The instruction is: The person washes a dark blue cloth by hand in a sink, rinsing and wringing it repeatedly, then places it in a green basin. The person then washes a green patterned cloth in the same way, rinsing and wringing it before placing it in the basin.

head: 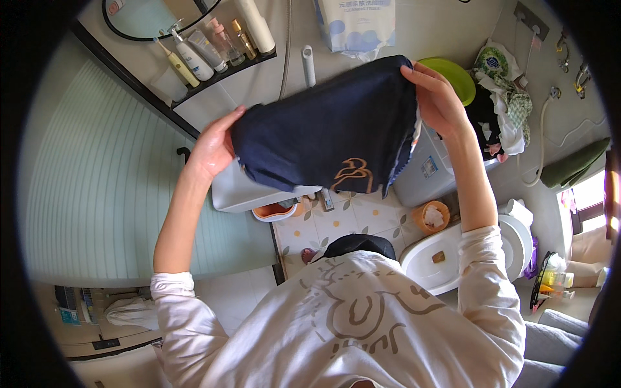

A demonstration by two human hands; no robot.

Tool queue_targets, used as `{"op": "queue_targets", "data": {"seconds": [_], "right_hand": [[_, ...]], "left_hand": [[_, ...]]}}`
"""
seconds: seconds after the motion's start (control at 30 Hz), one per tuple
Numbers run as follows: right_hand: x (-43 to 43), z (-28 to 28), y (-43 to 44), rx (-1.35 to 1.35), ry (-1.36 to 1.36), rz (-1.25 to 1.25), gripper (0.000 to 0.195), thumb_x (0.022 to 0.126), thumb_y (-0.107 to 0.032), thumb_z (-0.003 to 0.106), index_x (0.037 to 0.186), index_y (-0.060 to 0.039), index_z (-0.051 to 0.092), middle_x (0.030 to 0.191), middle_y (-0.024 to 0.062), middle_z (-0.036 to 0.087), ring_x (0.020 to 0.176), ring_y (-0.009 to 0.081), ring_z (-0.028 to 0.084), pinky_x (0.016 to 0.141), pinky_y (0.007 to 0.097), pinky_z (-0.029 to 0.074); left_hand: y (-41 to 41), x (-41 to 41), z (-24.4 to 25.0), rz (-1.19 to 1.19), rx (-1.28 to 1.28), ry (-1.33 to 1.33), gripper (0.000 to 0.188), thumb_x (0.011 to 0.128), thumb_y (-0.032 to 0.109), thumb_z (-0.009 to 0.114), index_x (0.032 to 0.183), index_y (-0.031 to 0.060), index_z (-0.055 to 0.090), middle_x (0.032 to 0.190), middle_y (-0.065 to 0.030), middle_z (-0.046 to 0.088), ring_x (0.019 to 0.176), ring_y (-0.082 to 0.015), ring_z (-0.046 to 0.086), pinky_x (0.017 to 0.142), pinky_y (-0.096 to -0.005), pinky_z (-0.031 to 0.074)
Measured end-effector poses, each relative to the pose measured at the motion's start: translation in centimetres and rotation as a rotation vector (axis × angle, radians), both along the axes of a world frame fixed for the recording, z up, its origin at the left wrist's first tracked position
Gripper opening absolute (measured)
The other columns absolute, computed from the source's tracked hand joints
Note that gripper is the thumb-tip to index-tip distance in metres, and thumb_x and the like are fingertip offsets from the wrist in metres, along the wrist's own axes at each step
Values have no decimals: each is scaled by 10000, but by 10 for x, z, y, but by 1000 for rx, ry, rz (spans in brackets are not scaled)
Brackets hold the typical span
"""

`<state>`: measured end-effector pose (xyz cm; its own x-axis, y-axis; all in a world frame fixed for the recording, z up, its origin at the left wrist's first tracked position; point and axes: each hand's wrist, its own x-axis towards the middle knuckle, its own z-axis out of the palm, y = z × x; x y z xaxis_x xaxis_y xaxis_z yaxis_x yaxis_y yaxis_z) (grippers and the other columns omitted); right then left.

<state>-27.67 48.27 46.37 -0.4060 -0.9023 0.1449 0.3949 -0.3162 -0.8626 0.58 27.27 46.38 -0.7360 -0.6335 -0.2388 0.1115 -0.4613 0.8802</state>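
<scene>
A dark navy cloth [320, 131] with an orange-brown line drawing near its lower right is stretched between my two hands. My left hand [215, 143] grips its left edge, thumb on top. At the upper right corner, my right hand [439, 99] pinches the cloth with the thumb in front and the fingers behind. A lighter patterned underside shows along the right edge. Below and behind the cloth is a white washbasin [257, 191], mostly covered by it.
A black shelf [225, 77] with toiletry bottles hangs at upper left, beside a frosted glass panel [111, 184]. On the right stand a grey-white washing machine [424, 167] with laundry and a lime-green basin [453, 80], an orange waste bin [431, 217] and a toilet [432, 262].
</scene>
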Motion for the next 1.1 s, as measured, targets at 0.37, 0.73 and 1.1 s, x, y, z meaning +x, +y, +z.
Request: {"op": "queue_targets", "data": {"seconds": [0.37,0.73,1.1], "right_hand": [[-89,-45,53,65,-39,-192,309,811,-51,576,1094,-1,462,941,79,551,830,141,558,753,256,459],[-83,-45,34,-145,166,-393,293,858,-162,524,1109,-12,538,916,51,588,818,110,545,748,242,414],[-69,-10,-30,-64,321,-343,278,851,-128,506,1118,-49,515,782,-12,567,624,55,484,560,200,401]], "left_hand": [[14,-15,74,235,-759,157,269,796,34,588,1055,-5,526,958,-64,586,875,-107,551,759,-203,419],[14,15,84,579,-1298,110,232,848,132,545,1052,24,565,902,-3,591,839,-48,510,712,-172,375],[-31,74,57,577,-681,-202,291,785,133,632,1028,1,541,910,-43,598,788,-84,561,664,-220,439]]}}
